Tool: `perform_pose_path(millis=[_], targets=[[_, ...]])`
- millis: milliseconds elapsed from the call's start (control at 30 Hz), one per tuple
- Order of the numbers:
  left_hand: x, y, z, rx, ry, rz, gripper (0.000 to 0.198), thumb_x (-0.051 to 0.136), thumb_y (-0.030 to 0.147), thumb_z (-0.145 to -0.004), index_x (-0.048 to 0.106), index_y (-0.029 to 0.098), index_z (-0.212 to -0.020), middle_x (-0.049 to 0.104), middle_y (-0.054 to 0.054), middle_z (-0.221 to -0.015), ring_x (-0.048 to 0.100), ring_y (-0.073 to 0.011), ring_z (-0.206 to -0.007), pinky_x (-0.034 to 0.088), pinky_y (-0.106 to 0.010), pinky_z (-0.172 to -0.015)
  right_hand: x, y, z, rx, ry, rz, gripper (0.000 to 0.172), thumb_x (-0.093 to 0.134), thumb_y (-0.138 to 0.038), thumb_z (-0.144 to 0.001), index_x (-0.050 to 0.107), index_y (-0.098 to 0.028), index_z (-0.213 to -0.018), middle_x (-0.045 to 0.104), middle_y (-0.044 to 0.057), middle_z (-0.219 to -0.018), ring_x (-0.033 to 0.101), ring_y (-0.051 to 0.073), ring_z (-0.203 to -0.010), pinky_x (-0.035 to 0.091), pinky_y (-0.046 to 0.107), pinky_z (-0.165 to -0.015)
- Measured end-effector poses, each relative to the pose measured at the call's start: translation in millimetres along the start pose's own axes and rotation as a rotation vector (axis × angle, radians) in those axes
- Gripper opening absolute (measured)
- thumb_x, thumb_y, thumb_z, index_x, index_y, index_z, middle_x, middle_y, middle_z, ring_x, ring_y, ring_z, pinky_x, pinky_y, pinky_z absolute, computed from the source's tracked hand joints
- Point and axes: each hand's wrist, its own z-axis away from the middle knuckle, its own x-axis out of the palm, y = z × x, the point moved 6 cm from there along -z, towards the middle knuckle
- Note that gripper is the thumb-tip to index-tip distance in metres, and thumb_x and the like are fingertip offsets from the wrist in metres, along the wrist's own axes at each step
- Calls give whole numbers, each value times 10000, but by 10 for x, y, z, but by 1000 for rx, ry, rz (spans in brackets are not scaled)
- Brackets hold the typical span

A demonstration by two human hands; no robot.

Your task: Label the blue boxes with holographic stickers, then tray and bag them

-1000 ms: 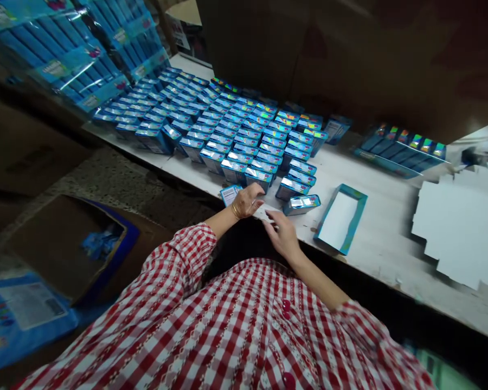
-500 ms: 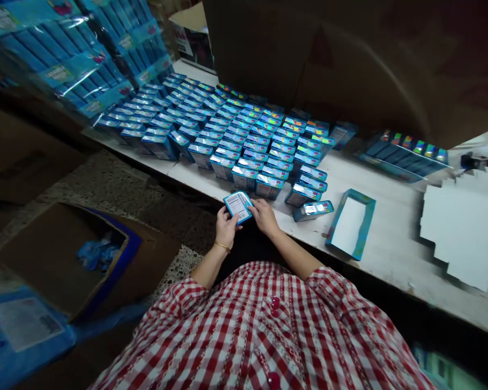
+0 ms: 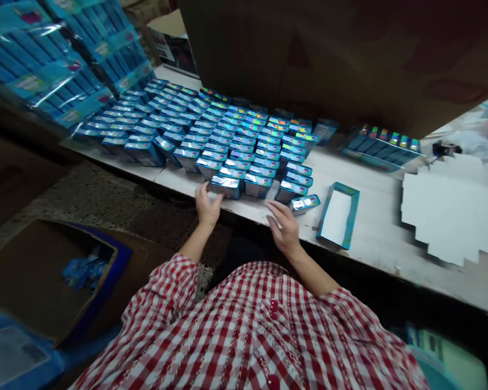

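Rows of small blue cartons (image 3: 231,132) stand on edge along the white table. At the front of one row is a blue carton (image 3: 226,187) with a shiny white top edge. My left hand (image 3: 207,207) is beside its left front corner, fingers and thumb apart; whether the fingertips touch it I cannot tell. My right hand (image 3: 283,227) hovers over the table's front edge, fingers extended and holding nothing. Closest to it is a single blue carton (image 3: 305,203), standing turned at an angle. Right of that lies an open blue tray box (image 3: 353,219) with a white inside.
A filled display box (image 3: 384,149) and a stack of white card sheets (image 3: 451,208) are on the table's right. A large brown carton (image 3: 329,59) overhangs the back. Wrapped blue packs (image 3: 57,70) are stacked left. An open cardboard box (image 3: 24,276) holds blue scraps below.
The carton that both hands held is out of them, and one more stands at the front of a row. My hands have moved apart. The view has shifted slightly.
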Motion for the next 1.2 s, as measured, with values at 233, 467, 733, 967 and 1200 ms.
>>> perform_pose_path(millis=[233,467,733,967,1200], targets=[[836,1248,543,280,-525,445,568,431,490,-879,380,211,-1370,419,-128,-1405,399,-233,-1302,335,-393,-1086,-981,792,-73,260,344,-134,543,416,-447,-880,375,-257,-1387,384,79,-1432,381,243,-1314,320,477,-1071],[1761,1263,287,38,-585,612,809,402,650,-821,186,202,-1460,205,-124,-1531,189,-252,-1413,156,-399,-1157,-544,1274,-346,412,122,-371,795,408,-617,-820,199,-201,-1464,196,89,-1533,231,227,-1397,210,434,-1132],[1726,1299,253,31,-569,689,796,419,627,-830,188,201,-1462,342,-126,-1473,317,-249,-1361,206,-395,-1138,-553,1239,-430,491,127,-368,756,422,-611,-822,305,-177,-1430,288,61,-1502,229,200,-1396,147,406,-1159],[1659,1257,533,198,-766,693,1259,630,735,-559,-50,199,-1473,60,-191,-1543,94,-319,-1422,145,-466,-1149,-444,1127,-206,544,291,-274,682,285,-576,-887,286,-167,-1433,264,97,-1508,226,189,-1395,179,426,-1148],[1785,1173,435,227,-787,623,1378,817,513,-480,-116,251,-1459,-108,-171,-1541,-56,-330,-1414,47,-516,-1144,-591,1455,-582,483,245,-431,730,278,-643,-861,220,-225,-1456,228,44,-1525,209,180,-1403,196,418,-1142]])
